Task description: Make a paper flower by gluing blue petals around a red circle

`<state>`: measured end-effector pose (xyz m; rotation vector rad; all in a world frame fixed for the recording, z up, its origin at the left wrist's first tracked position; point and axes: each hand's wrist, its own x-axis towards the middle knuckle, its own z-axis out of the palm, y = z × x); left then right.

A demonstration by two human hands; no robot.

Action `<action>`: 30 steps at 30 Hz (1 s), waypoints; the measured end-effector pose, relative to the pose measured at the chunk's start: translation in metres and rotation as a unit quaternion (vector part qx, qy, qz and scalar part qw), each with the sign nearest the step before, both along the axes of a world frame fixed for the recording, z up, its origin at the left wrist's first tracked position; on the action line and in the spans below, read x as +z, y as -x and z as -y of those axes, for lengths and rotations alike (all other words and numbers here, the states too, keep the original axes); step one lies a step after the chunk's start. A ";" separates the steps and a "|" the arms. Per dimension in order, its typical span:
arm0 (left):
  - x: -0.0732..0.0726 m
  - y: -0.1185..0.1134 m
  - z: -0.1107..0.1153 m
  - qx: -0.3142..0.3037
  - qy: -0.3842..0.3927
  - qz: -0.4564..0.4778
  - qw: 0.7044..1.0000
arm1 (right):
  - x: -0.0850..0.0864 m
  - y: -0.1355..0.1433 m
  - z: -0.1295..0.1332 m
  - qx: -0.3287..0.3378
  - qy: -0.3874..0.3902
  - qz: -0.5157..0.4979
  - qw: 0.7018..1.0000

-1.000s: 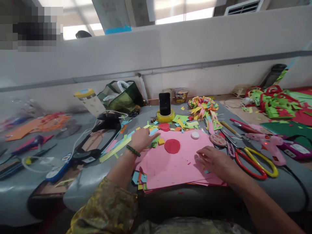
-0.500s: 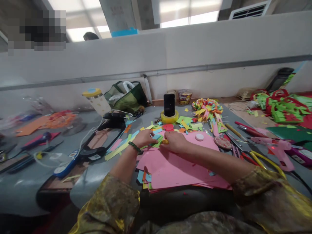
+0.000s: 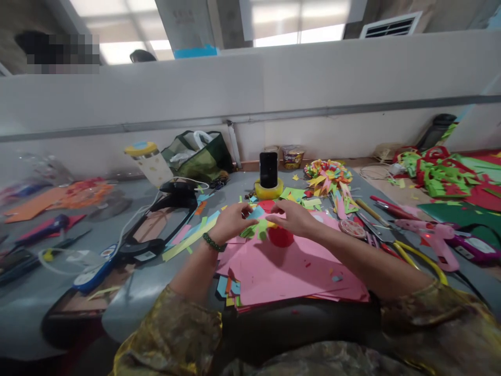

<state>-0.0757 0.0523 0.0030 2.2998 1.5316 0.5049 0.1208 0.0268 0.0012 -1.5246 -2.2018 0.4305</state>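
Observation:
My left hand (image 3: 234,220), with a green bead bracelet at the wrist, bends its fingers and thumb around light green paper strips (image 3: 261,228). Facing it, my right hand (image 3: 294,218) arches with thumb and fingers apart. Under its thumb a bit of yellow paper shows. Just below lies a red paper circle (image 3: 281,238) on a stack of pink paper sheets (image 3: 297,274). Another red circle (image 3: 267,206) is beyond the fingertips. The fingers partly hide the green strips.
A phone (image 3: 268,169) stands in a yellow tape roll (image 3: 269,190) ahead. Ribbon-like paper strips (image 3: 331,175) lie behind right. Scissors with yellow handles (image 3: 420,256) and a pink glue gun (image 3: 434,235) sit at right. Black headgear (image 3: 146,249) with a cable lies left.
A red circle now shows on the pink stack under my right hand. That hand has lifted and its fingers have spread. The view has turned slightly to the right.

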 end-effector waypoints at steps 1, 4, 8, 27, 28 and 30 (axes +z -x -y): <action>-0.001 -0.004 0.003 -0.011 -0.008 0.018 1.000 | -0.002 0.001 0.000 -0.001 -0.005 -0.043 0.999; -0.004 -0.015 0.011 -0.025 -0.022 0.033 0.999 | -0.007 0.004 -0.002 -0.029 0.016 -0.149 0.988; -0.005 -0.026 0.019 -0.028 -0.024 0.007 0.999 | -0.012 0.002 -0.006 -0.054 0.048 -0.204 0.976; -0.052 -0.067 0.057 -0.388 -0.179 -0.050 0.903 | -0.037 -0.061 0.077 -0.137 0.097 -0.161 0.973; -0.055 -0.069 0.059 -0.389 -0.172 -0.059 0.903 | -0.039 -0.062 0.079 -0.135 0.094 -0.164 0.973; -0.059 -0.070 0.059 -0.384 -0.161 -0.063 0.907 | -0.043 -0.065 0.082 -0.133 0.091 -0.181 0.970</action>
